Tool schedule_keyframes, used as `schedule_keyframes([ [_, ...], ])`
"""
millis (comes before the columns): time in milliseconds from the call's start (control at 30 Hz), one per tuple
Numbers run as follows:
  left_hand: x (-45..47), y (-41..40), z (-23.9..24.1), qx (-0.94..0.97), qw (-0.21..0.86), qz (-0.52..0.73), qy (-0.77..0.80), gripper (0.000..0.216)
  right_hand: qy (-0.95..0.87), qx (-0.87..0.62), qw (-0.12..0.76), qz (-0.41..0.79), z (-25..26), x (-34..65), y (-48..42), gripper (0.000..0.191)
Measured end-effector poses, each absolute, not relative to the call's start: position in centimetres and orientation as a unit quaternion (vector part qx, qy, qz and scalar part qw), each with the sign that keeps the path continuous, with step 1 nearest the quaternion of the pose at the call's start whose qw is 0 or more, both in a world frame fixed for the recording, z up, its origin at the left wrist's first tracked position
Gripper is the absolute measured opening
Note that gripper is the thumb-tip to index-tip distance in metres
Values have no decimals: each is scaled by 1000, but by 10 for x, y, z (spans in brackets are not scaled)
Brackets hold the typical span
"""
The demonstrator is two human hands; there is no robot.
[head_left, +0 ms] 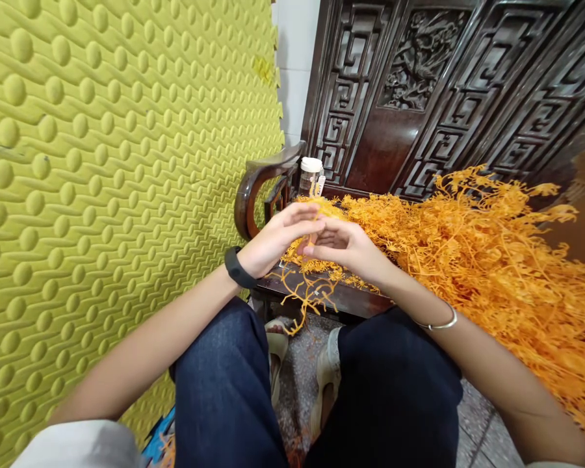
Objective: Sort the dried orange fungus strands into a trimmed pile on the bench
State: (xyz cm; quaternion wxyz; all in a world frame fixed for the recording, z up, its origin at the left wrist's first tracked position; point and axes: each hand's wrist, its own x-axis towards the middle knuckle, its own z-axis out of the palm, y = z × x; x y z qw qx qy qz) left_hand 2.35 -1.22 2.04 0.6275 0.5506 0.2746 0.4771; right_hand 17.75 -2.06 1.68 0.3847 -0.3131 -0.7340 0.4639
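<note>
My left hand (277, 242), with a black band on its wrist, is closed, its thumb and fingers meeting my right hand's fingertips. My right hand (353, 250), with a silver bangle behind it, has its fingers curled in and thumb pressed toward them. Between the two hands is an orange branching strand (309, 300); its forked ends dangle below my palms, over the bench's front edge. Just behind my fingertips shows a yellower tuft (327, 208). The exact grip points are partly hidden by my fingers.
A large heap of orange branching strands (492, 273) covers the dark wooden bench (355, 299) to the right. A clear jar with a white lid (311, 165) stands by the curved armrest (246, 201). Yellow bumpy foam matting (127, 162) lines the left. Carved panels (419, 65) rise behind.
</note>
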Motion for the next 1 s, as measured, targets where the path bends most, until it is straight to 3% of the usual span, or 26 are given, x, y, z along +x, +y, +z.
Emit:
schedule_keyframes([
  [167,22,-9,17,617,620,392,286,18,-690,-332,414,492,22,193,-16,33],
  [367,17,-8,17,660,560,384,321,27,-724,-336,408,443,21,206,-11,33],
  [600,17,-15,16,749,501,271,339,28,-766,-329,378,402,20,207,-11,33],
  [700,17,-15,15,770,477,271,326,25,-760,-337,385,400,19,206,-11,34],
  [867,19,-13,16,756,481,310,316,36,-755,-352,393,390,19,206,-10,41],
  [1000,21,-12,14,737,465,367,327,21,-777,-332,388,368,19,207,-9,38],
])
